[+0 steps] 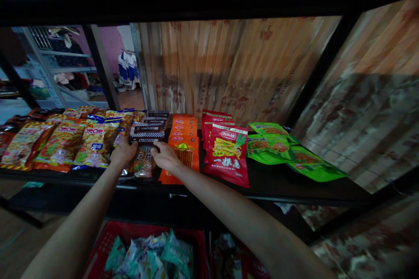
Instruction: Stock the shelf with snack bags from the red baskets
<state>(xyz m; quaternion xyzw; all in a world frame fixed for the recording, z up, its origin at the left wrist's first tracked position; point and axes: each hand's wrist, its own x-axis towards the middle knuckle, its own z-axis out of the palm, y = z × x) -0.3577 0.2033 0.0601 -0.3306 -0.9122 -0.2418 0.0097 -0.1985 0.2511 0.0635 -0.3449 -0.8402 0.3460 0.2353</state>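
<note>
A dark snack packet point(143, 159) with white lettering stands at the front of a row of similar dark packets point(153, 123) on the shelf. At its left edge, my left hand point(121, 154) has the thumb toward the packet and the other fingers partly hidden. From the other side, my right hand point(166, 157) holds the packet's right edge with bent fingers. That hand also covers part of the front orange packet point(183, 150) in the neighbouring row. Yellow noodle-snack bags point(94, 141) stand just left of my left hand.
Red snack bags point(227, 154) and green bags point(271, 146) lie farther right on the black shelf point(262, 189). A red basket point(109, 229) of wrapped snacks is below. Black posts point(101, 65) frame the shelf, with a patterned curtain point(229, 65) behind.
</note>
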